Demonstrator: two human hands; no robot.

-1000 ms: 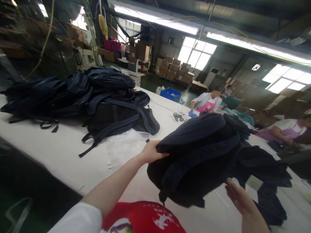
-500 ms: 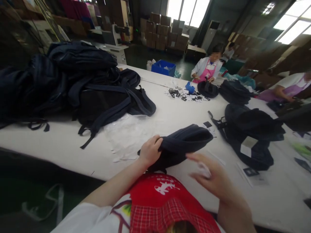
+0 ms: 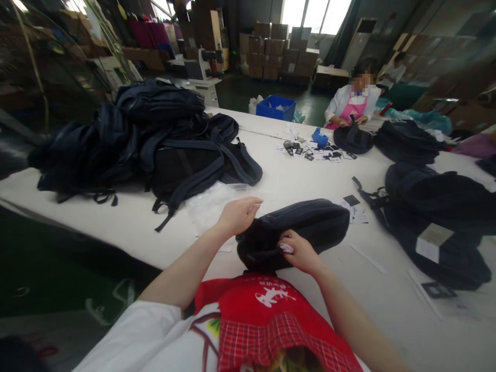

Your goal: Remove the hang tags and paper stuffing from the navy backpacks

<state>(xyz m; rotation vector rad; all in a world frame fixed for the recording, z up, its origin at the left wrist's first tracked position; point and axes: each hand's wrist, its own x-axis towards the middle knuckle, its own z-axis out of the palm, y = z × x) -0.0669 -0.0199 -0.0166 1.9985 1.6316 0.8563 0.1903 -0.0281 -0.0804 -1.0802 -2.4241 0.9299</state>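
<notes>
— What's changed?
— The dark backpack [image 3: 302, 227] now lies on the white table [image 3: 116, 227], centre frame. My right hand [image 3: 298, 252] has come down and pinches its near edge; my left hand [image 3: 238, 214] has let go, loosely open.

Bare white tabletop [image 3: 294, 181] lies open beyond the fingers of the left hand [image 3: 238, 214] — until the scattered black-and-white paper tags [image 3: 313, 153]. Left of those fingers, crinkled clear plastic sheeting [image 3: 211, 204], then a heap of dark navy fabric backpacks [image 3: 155, 139] with trailing straps. Right of the right hand [image 3: 298, 251], a clear strip — then another dark backpack pile [image 3: 437, 217].
</notes>
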